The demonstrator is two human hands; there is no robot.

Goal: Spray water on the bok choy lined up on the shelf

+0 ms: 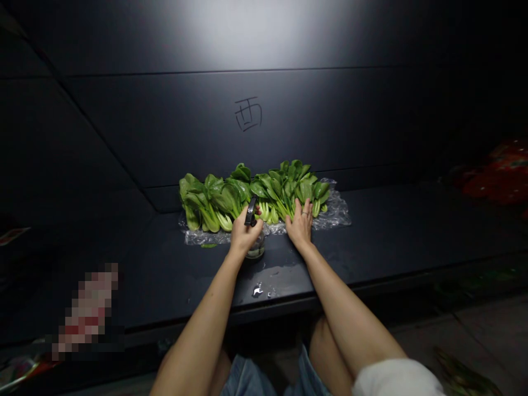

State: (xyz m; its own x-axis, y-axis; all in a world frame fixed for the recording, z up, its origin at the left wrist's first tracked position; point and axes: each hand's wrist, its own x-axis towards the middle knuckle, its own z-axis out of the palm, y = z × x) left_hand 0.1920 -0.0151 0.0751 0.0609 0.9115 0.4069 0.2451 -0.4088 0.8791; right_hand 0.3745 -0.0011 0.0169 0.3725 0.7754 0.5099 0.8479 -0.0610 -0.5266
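Bok choy (231,198) lies in a row on plastic wrap (334,214) at the desk's (391,231) far side; the left hand (246,232) grips a glass spray bottle (254,247), the right hand (300,224) rests open on the stems; near water drops (258,290) could make the bottle slip

Glossy clear plastic wrap (330,215)

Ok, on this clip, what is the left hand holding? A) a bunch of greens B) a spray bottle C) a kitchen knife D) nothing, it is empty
B. The left hand is wrapped around a spray bottle with a dark trigger head and a clear body.
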